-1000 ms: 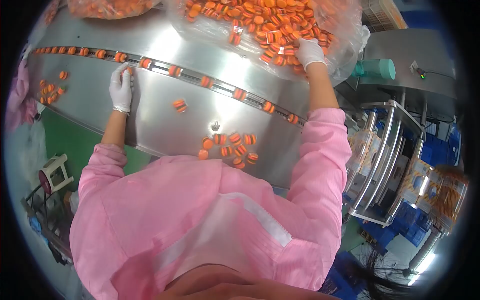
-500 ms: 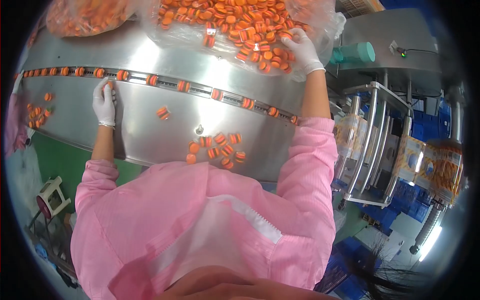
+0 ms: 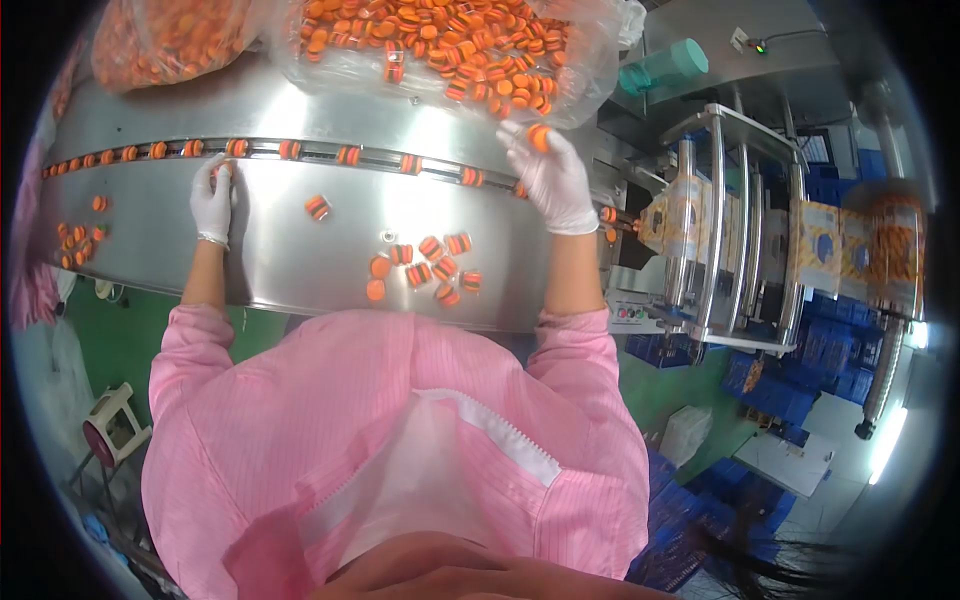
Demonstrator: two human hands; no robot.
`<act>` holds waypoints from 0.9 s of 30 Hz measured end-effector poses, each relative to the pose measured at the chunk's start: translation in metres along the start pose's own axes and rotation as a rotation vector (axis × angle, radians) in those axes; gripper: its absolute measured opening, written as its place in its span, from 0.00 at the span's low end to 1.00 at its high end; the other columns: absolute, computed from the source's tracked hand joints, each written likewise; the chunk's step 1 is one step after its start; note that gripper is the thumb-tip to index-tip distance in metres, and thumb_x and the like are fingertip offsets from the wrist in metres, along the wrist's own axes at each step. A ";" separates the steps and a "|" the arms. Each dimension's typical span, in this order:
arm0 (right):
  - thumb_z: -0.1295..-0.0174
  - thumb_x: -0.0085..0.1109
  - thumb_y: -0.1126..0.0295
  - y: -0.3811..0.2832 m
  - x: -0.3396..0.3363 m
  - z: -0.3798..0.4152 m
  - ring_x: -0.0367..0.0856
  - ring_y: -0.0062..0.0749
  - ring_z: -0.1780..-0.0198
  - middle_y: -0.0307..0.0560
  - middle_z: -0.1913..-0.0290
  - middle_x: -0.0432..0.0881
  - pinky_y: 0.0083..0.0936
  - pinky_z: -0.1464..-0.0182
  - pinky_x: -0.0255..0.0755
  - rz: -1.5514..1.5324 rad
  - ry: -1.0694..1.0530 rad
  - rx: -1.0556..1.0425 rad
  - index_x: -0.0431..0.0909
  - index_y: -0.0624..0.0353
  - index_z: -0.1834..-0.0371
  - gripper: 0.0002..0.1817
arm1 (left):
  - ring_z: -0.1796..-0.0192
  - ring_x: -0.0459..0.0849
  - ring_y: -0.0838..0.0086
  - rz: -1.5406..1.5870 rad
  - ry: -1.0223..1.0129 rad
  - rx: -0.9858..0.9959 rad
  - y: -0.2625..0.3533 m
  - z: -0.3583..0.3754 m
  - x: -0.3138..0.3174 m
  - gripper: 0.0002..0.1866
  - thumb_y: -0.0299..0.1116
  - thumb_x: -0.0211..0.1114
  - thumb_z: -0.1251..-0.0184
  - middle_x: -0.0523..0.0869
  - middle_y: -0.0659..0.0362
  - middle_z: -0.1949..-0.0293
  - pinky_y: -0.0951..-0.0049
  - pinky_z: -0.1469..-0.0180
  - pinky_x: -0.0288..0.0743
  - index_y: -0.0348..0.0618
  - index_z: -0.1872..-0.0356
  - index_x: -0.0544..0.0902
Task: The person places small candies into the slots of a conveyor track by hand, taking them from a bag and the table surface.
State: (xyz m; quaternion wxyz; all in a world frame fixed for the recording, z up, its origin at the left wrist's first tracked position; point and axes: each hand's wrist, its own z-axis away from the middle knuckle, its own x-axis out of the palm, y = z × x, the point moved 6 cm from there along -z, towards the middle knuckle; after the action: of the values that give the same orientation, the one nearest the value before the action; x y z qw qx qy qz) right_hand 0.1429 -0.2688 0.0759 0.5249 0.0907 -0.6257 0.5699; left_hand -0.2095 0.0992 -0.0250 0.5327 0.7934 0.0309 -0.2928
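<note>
My left hand (image 3: 212, 203), in a white glove, is closed round an orange candy (image 3: 223, 172) just below the conveyor channel (image 3: 325, 155). Over the channel's right part is my gloved right hand (image 3: 548, 180), with an orange and dark striped candy (image 3: 540, 138) held at its fingers. Striped candies (image 3: 348, 155) sit spaced along the channel, closer together at the left. Behind it, an open plastic bag (image 3: 290, 62) holds a big heap of orange candies (image 3: 500, 60).
Several wrapped candies (image 3: 431, 247) and a single one (image 3: 317, 207) lie on the metal table (image 3: 280, 240). Another group (image 3: 78, 240) is at the far left, beside a person's pink sleeve (image 3: 35, 290). A wrapping machine (image 3: 715, 230) and a teal cup (image 3: 675, 66) stand right.
My right hand has come down and left from the bag to the channel with a candy. My left hand stays near the channel. The view has shifted a little.
</note>
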 end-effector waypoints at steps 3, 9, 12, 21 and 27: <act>0.38 0.54 0.67 0.026 -0.006 0.029 0.71 0.57 0.40 0.71 0.40 0.68 0.35 0.45 0.78 -0.145 -0.004 0.063 0.71 0.75 0.51 0.19 | 0.43 0.78 0.67 -0.062 -0.147 -0.060 0.003 0.001 0.004 0.16 0.35 0.59 0.31 0.81 0.53 0.46 0.71 0.39 0.67 0.37 0.48 0.79; 0.39 0.52 0.69 0.062 -0.007 0.064 0.73 0.56 0.41 0.70 0.42 0.70 0.35 0.45 0.77 -0.235 0.043 0.053 0.70 0.77 0.51 0.20 | 0.45 0.78 0.63 -0.086 -0.148 0.000 0.008 0.004 0.004 0.18 0.36 0.60 0.33 0.80 0.51 0.48 0.71 0.40 0.68 0.37 0.46 0.77; 0.40 0.53 0.70 0.069 0.002 0.078 0.73 0.53 0.41 0.66 0.46 0.74 0.36 0.42 0.74 -0.208 0.094 0.004 0.69 0.74 0.49 0.19 | 0.46 0.77 0.62 -0.488 -0.001 0.265 0.073 0.011 -0.010 0.23 0.37 0.64 0.37 0.78 0.50 0.48 0.69 0.42 0.70 0.41 0.42 0.75; 0.34 0.47 0.77 0.131 0.073 0.087 0.74 0.47 0.41 0.55 0.44 0.71 0.42 0.36 0.66 0.034 -0.038 -0.202 0.64 0.63 0.50 0.11 | 0.52 0.77 0.76 0.703 -1.052 -0.359 0.211 0.155 0.093 0.19 0.40 0.48 0.24 0.79 0.56 0.54 0.73 0.47 0.71 0.41 0.41 0.69; 0.37 0.51 0.77 0.144 0.103 0.108 0.70 0.42 0.39 0.57 0.42 0.66 0.34 0.38 0.64 1.045 -0.095 -0.329 0.60 0.66 0.46 0.18 | 0.46 0.76 0.73 1.238 -1.076 -0.857 0.228 0.179 0.103 0.20 0.42 0.40 0.21 0.75 0.55 0.48 0.73 0.42 0.71 0.37 0.41 0.67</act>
State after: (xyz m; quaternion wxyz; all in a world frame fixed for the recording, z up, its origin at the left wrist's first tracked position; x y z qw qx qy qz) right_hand -0.0644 -0.2578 0.0869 0.1506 -0.2895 -0.6915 0.6445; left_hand -0.1194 -0.1806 0.0654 0.7848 0.1607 -0.5445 -0.2485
